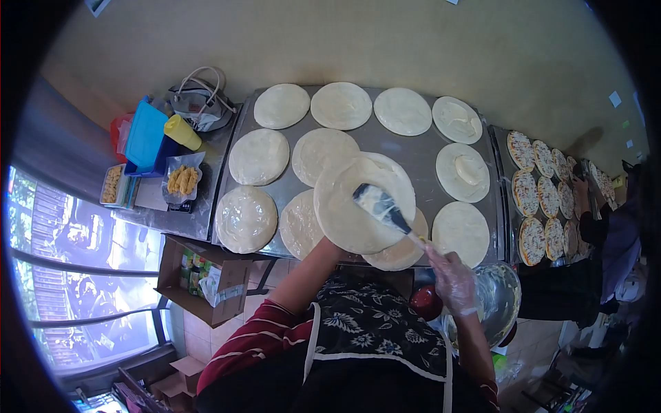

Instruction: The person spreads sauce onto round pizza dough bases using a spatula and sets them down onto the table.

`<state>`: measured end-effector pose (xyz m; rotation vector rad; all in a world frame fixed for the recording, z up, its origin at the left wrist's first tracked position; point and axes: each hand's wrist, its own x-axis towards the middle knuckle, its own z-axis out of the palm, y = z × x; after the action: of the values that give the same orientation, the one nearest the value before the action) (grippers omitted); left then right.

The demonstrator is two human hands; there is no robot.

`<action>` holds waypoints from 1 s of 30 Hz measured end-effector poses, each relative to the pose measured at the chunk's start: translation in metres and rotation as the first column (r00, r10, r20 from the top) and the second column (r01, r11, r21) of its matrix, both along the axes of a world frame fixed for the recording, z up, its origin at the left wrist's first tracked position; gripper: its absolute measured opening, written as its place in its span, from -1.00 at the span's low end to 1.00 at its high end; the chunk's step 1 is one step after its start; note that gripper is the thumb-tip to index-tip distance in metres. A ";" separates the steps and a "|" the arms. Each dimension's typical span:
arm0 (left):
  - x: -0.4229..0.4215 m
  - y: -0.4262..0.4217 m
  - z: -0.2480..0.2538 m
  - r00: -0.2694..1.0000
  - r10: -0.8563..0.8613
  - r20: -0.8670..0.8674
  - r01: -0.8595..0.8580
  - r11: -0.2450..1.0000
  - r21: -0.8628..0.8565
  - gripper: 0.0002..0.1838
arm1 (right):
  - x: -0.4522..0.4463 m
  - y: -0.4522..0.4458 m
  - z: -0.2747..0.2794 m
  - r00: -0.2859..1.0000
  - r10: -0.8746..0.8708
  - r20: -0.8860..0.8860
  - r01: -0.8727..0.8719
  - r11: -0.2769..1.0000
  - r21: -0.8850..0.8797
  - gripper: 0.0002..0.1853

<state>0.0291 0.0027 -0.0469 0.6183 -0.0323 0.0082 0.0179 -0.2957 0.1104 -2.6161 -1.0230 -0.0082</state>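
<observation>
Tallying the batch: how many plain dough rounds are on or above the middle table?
12 dough rounds: four by the wall, three in the middle row, four in the nearest row, and a held round above the table. It may hide another.

My left forearm (297, 283) reaches diagonally rightward to the bench's (420, 160) near edge; left hand (329, 248) mostly hidden. My gloved right hand (454, 283) is positioned toward the near right corner, fingers curled.

I'm missing most of the left hand (333, 250) beneath the raised, round, pale dough sheet (337, 206), which is partly covering three cream-coloured flat discs (297, 224); a dark-clothed co-worker (618, 234) is showing blurred, partly cut off.
</observation>
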 end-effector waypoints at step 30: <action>-0.014 0.003 -0.003 0.994 0.081 0.073 -0.073 0.992 -0.103 -0.36 | 0.069 0.028 0.066 1.000 0.000 0.011 -0.002 0.984 0.176 -0.63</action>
<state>0.0156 0.0055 -0.0494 0.5186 -0.0818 0.1081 0.0869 -0.2674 0.1761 -2.4579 -0.9803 -0.1087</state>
